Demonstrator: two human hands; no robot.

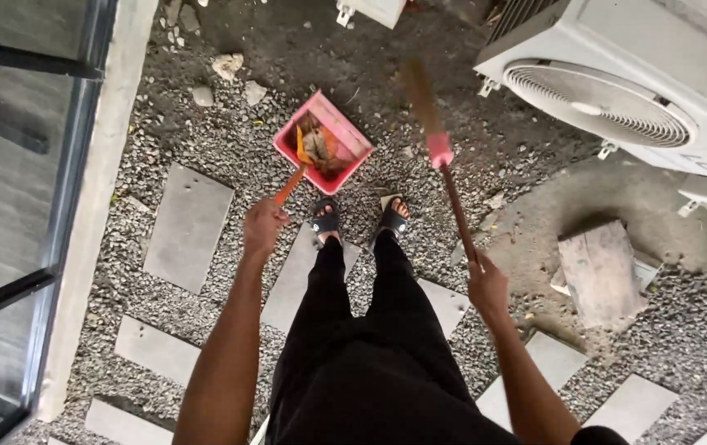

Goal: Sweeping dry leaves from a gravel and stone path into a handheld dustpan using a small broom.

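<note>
My left hand (263, 226) grips the orange handle (290, 185) of a pink dustpan (324, 141), which rests on the gravel just ahead of my sandalled feet and holds brown leaves and debris. My right hand (486, 284) is closed around the dark stick of a broom (444, 169). The broom has a pink collar and brown bristles, blurred, raised to the right of the dustpan. My black trousers fill the lower middle.
A white outdoor air-conditioner unit (617, 91) stands at the upper right. A wooden block (600, 272) lies on bare soil to the right. Grey paving slabs (187, 225) are set in gravel. A concrete kerb and glass door frame (81, 206) run along the left.
</note>
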